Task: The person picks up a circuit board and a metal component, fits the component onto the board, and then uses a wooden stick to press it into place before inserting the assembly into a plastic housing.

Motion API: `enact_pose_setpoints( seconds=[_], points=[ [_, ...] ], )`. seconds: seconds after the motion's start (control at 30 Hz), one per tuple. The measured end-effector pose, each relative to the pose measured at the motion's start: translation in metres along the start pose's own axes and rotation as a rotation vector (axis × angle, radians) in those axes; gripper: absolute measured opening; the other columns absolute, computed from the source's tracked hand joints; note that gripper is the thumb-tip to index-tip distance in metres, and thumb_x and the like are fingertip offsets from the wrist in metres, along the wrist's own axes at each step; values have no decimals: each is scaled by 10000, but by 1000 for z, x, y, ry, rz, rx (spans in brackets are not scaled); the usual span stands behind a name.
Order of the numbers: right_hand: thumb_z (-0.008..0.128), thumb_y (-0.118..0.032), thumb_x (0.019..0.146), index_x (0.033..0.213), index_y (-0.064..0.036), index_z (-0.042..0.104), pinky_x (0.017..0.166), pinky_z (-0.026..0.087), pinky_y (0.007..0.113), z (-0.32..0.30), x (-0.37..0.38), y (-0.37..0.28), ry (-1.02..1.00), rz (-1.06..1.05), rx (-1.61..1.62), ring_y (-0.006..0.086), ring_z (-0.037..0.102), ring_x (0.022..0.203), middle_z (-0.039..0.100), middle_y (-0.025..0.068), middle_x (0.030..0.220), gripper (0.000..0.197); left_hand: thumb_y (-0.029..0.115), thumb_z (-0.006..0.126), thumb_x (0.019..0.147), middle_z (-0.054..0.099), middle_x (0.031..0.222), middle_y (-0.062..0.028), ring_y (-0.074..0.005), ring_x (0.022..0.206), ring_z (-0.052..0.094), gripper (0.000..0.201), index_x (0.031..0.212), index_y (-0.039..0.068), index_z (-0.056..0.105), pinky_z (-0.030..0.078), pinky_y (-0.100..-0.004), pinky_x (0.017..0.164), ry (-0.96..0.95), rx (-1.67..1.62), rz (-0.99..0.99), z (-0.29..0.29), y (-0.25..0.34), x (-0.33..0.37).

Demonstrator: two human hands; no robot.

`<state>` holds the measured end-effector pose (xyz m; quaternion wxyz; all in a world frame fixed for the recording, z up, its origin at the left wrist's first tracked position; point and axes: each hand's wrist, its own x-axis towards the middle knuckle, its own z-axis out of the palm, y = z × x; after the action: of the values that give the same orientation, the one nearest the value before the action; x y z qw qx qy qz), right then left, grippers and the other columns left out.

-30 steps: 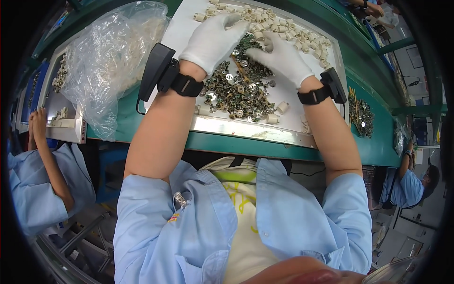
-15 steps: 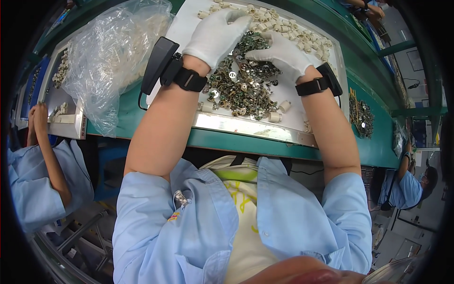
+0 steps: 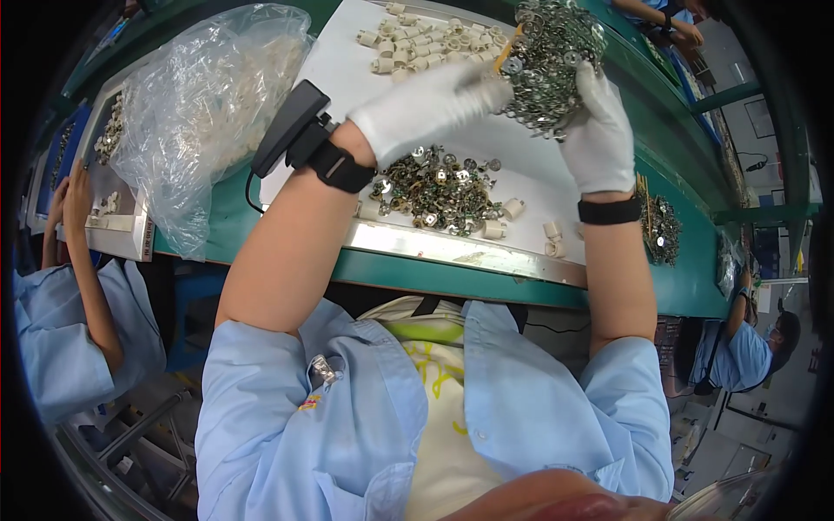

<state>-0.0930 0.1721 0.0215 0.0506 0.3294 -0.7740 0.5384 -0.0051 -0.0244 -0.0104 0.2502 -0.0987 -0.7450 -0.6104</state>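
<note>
You are holding a dense metal cluster (image 3: 549,74) up over the far right part of the white tray (image 3: 521,165). Your right hand (image 3: 601,135) is clamping on its right side, the gloved thumb lying along the front. Your left hand (image 3: 434,106) is meeting its left edge with blurred fingers — whether they are closing on it, you cannot tell from this view. An orange-yellow stick (image 3: 510,49) is sticking out along that left edge.

Below your hands, a loose pile of small metal parts (image 3: 443,193) is lying near the tray's front rim, and several cream caps (image 3: 512,208) are sitting just beside it on the right. More cream cylinders (image 3: 426,43) are crowding the tray's far end. A clear plastic bag (image 3: 213,108) is slumping at the left — outside the tray — and another dark metal pile (image 3: 663,230) is resting on the green bench (image 3: 695,286) to the right.
</note>
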Motion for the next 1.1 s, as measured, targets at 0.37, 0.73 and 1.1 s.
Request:
enact_pose_setpoints(
  seconds=[0.37,0.73,1.1],
  points=[
    [555,-263,915,1076,5,525,828,445,287,18,-10,11,-119,163,793,156,575,913,600,85,1018,314,290,663,844,617,884,-23,-76,769,527,363,1044,-4,591,437,-232,702,107,-283,-53,-11,26,-1],
    [548,-246,916,1094,-15,585,880,401,279,1,-17,-10,-61,-163,72,153,544,984,588,76,1068,294,140,685,811,644,839,-13,-80,776,570,181,911,-6,646,455,-221,699,-135,-305,-77,3,34,-8],
    [569,-127,899,972,19,571,800,408,222,16,-32,-22,-161,4,182,103,533,886,577,53,970,163,341,660,824,630,885,-55,-103,776,580,445,1078,-15,574,471,-228,726,-18,-368,-79,8,25,-5]
  ],
)
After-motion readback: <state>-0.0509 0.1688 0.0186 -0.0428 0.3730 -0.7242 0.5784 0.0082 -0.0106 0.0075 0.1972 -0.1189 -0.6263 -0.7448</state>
